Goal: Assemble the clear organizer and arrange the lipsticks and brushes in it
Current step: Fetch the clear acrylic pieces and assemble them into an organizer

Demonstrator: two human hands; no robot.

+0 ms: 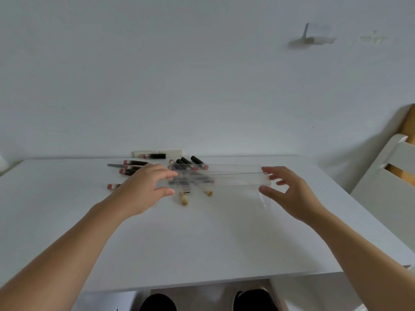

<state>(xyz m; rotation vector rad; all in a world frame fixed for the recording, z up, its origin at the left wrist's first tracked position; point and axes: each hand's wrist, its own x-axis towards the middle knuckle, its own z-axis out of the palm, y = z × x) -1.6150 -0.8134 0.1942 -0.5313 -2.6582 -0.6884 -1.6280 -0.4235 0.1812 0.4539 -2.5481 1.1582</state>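
Two dark shoes (203, 301) show below the near edge of a white table (202, 243). Two bare forearms reach forward over it. The left hand (143, 189) has its fingers curled at the left end of a long clear organizer tray (235, 179); whether it grips the tray or only touches it cannot be told. The right hand (287, 194) hovers spread at the tray's right end, holding nothing. The step appears to be the assembly, barely begun; next both hands likely need a firm hold on the tray. Under and behind the tray lie brushes (183, 198) with pale handles and black lipsticks (134, 163) with pink caps, none yet sorted. Beyond stands a plain white wall (202, 75), with a white chair (390, 176) at right.
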